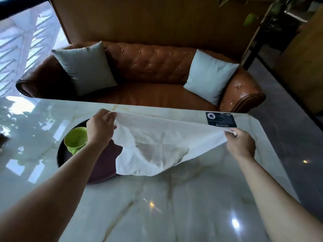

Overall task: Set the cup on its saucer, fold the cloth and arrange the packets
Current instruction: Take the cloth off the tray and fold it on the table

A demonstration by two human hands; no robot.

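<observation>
A white cloth hangs spread above the marble table, held by its two far corners. My left hand pinches the left corner and my right hand pinches the right corner. The cloth's lower edge sags onto the table and over the right part of a round dark tray. A green cup sits on the tray, just left of my left wrist. The saucer is hidden or not distinct under the cup. No packets are visible.
A dark printed card lies flat near the table's far right corner. Beyond the far edge stands a brown leather sofa with two pale cushions. The table's right edge drops to a grey floor.
</observation>
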